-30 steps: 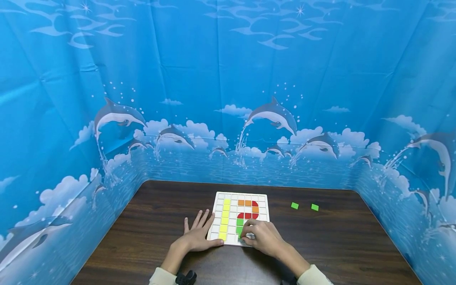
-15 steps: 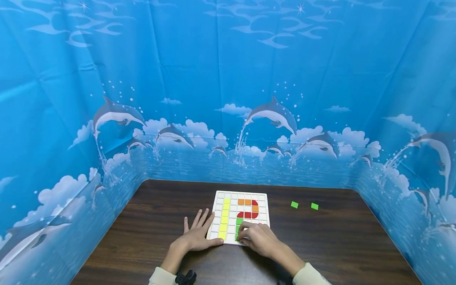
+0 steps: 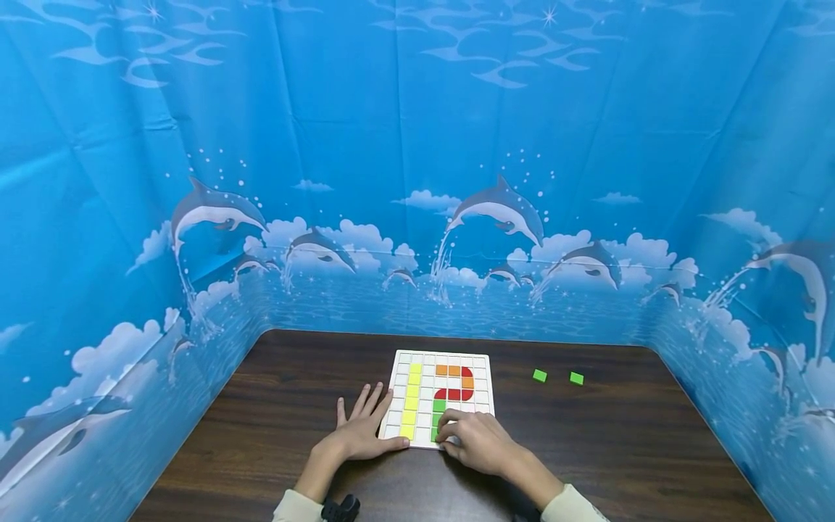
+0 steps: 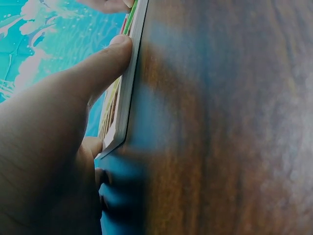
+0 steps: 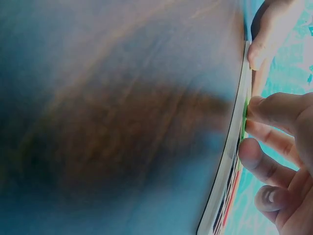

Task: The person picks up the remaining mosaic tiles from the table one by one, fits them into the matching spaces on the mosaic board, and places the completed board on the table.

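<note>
A white square grid board (image 3: 423,420) lies on the table in the head view. It carries a column of yellow tiles (image 3: 412,392), orange tiles (image 3: 448,370) and red rounded tiles (image 3: 466,395) in a hooked shape, and a green column below. My left hand (image 3: 357,436) lies spread at the board's left side, thumb (image 4: 121,46) on the near edge. At the near end of the green column, my right hand (image 3: 481,441) pinches a green tile (image 5: 245,119) flat against the board, fingers bent. That hand covers the board's near right corner.
Two loose green tiles, one nearer (image 3: 539,376) and one farther right (image 3: 577,379), lie on the dark wooden table (image 3: 626,435) right of the board. A blue dolphin-print curtain (image 3: 417,217) encloses the table's back and sides.
My right hand has shifted slightly left with the green tile, which now lines up with the other green ones at the column's near end. The left hand has stayed in place.
</note>
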`<control>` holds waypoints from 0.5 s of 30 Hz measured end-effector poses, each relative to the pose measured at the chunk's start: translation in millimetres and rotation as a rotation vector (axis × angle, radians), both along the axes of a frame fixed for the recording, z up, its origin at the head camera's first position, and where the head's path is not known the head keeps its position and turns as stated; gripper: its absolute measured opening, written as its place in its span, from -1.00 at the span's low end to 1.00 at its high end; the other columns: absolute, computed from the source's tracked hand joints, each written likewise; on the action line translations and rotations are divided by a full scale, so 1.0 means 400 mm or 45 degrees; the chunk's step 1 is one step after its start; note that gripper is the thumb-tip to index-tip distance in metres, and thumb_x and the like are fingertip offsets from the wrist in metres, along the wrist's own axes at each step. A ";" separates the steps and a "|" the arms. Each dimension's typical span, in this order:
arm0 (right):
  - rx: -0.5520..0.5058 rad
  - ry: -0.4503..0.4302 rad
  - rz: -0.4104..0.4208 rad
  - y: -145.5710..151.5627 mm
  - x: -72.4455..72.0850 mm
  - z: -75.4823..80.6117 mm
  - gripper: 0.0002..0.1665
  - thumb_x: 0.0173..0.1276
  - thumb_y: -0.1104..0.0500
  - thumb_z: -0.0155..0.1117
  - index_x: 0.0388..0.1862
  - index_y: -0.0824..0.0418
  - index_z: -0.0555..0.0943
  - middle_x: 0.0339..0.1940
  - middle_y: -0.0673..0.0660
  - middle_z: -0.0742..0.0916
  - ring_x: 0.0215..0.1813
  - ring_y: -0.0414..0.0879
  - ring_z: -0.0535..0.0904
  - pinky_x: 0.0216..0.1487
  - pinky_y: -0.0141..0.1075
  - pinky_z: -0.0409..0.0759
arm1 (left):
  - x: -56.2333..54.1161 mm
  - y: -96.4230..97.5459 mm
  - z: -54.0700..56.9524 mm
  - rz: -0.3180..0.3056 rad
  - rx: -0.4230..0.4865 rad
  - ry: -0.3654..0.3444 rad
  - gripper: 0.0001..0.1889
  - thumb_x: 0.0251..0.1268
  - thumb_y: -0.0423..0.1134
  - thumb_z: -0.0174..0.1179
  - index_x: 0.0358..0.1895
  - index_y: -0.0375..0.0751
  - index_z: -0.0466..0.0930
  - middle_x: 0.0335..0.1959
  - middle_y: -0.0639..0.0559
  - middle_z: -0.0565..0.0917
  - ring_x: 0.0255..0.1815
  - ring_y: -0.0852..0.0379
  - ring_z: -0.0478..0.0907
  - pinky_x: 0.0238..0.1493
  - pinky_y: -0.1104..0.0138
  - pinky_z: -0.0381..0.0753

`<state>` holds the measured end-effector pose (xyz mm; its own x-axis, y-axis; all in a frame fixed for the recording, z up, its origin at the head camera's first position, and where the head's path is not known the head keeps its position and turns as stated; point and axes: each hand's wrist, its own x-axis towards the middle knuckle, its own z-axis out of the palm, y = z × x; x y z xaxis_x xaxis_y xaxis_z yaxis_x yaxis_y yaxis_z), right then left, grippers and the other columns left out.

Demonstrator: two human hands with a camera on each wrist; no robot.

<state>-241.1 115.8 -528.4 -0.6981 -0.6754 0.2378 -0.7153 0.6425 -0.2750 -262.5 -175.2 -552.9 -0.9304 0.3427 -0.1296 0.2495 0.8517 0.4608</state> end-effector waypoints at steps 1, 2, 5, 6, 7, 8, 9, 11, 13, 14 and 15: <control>0.002 -0.002 -0.003 0.000 0.002 0.001 -0.89 0.42 0.11 0.51 -0.15 -0.11 0.89 -0.07 -0.23 0.76 -0.31 -0.41 0.61 -0.36 -0.49 0.50 | -0.001 0.000 -0.002 -0.001 0.005 0.002 0.24 0.18 0.67 0.15 0.78 0.02 -0.01 0.81 -0.18 -0.11 0.82 -0.29 -0.30 0.50 -0.58 -0.58; 0.007 -0.003 -0.006 0.000 0.003 0.001 -0.89 0.43 0.10 0.50 -0.15 -0.11 0.89 -0.07 -0.23 0.75 -0.32 -0.41 0.59 -0.37 -0.49 0.49 | -0.001 0.000 -0.004 0.000 0.007 0.004 0.24 0.18 0.68 0.14 0.78 0.03 -0.02 0.81 -0.18 -0.11 0.82 -0.29 -0.31 0.50 -0.57 -0.58; 0.013 -0.013 -0.018 0.003 0.006 0.003 -0.89 0.44 0.09 0.50 -0.14 -0.10 0.89 -0.07 -0.21 0.75 -0.31 -0.41 0.59 -0.35 -0.48 0.50 | -0.005 0.000 -0.010 0.009 0.001 0.006 0.24 0.17 0.70 0.10 0.78 0.07 -0.04 0.82 -0.15 -0.13 0.82 -0.27 -0.32 0.51 -0.56 -0.60; 0.014 -0.018 -0.019 0.004 0.007 0.004 -0.90 0.44 0.10 0.50 -0.15 -0.10 0.89 -0.07 -0.21 0.76 -0.30 -0.41 0.60 -0.34 -0.48 0.52 | -0.009 0.000 -0.014 0.010 -0.012 0.010 0.23 0.17 0.70 0.12 0.78 0.08 -0.03 0.82 -0.14 -0.12 0.82 -0.27 -0.31 0.50 -0.56 -0.60; 0.014 -0.023 -0.021 0.005 0.007 0.006 -0.91 0.44 0.10 0.50 -0.16 -0.09 0.88 -0.08 -0.20 0.77 -0.28 -0.40 0.62 -0.32 -0.47 0.53 | -0.008 0.000 -0.012 0.009 -0.021 0.010 0.23 0.17 0.69 0.12 0.78 0.08 -0.02 0.82 -0.14 -0.12 0.82 -0.27 -0.31 0.50 -0.56 -0.59; 0.014 -0.029 -0.021 0.006 0.008 0.007 -0.91 0.44 0.10 0.50 -0.17 -0.08 0.88 -0.08 -0.20 0.78 -0.26 -0.40 0.63 -0.31 -0.47 0.54 | -0.007 0.001 -0.010 0.009 -0.030 0.008 0.22 0.18 0.67 0.14 0.78 0.07 -0.01 0.82 -0.14 -0.11 0.82 -0.27 -0.29 0.50 -0.56 -0.58; 0.011 -0.038 -0.021 0.008 0.009 0.009 -0.92 0.44 0.10 0.50 -0.18 -0.07 0.88 -0.08 -0.20 0.78 -0.25 -0.40 0.63 -0.31 -0.47 0.54 | -0.006 0.001 -0.006 0.011 -0.041 0.000 0.22 0.18 0.66 0.15 0.78 0.07 -0.01 0.82 -0.13 -0.11 0.82 -0.26 -0.29 0.51 -0.56 -0.58; 0.007 -0.048 -0.026 0.012 0.009 0.012 -0.93 0.45 0.09 0.49 -0.19 -0.07 0.88 -0.09 -0.20 0.79 -0.23 -0.41 0.64 -0.30 -0.46 0.55 | 0.001 0.004 0.010 0.012 -0.045 -0.012 0.21 0.19 0.64 0.18 0.77 0.03 0.02 0.81 -0.14 -0.09 0.82 -0.25 -0.28 0.53 -0.55 -0.55; -0.004 -0.049 -0.035 0.021 0.008 0.012 -0.92 0.45 0.10 0.49 -0.18 -0.08 0.88 -0.10 -0.21 0.79 -0.22 -0.42 0.64 -0.30 -0.46 0.56 | 0.011 0.008 0.031 0.013 -0.027 -0.029 0.21 0.21 0.61 0.20 0.77 -0.03 0.03 0.81 -0.17 -0.07 0.82 -0.27 -0.26 0.55 -0.54 -0.53; -0.011 -0.046 -0.041 0.026 0.007 0.012 -0.91 0.46 0.10 0.48 -0.17 -0.09 0.88 -0.10 -0.21 0.79 -0.22 -0.42 0.64 -0.30 -0.46 0.56 | 0.009 0.007 0.026 0.007 -0.024 -0.023 0.20 0.23 0.61 0.18 0.77 -0.02 0.02 0.81 -0.17 -0.09 0.82 -0.27 -0.28 0.53 -0.55 -0.55; -0.021 -0.033 -0.047 0.033 0.006 0.012 -0.91 0.46 0.10 0.48 -0.16 -0.09 0.88 -0.11 -0.21 0.79 -0.21 -0.41 0.65 -0.31 -0.45 0.57 | 0.009 0.007 0.024 0.003 -0.018 -0.023 0.20 0.23 0.62 0.16 0.77 -0.01 0.00 0.81 -0.17 -0.11 0.82 -0.28 -0.30 0.53 -0.55 -0.56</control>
<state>-238.5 129.2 -523.5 -0.7286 -0.6450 0.2306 -0.6836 0.6635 -0.3039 -258.9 -172.5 -543.4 -0.9287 0.3386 -0.1510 0.2394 0.8586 0.4532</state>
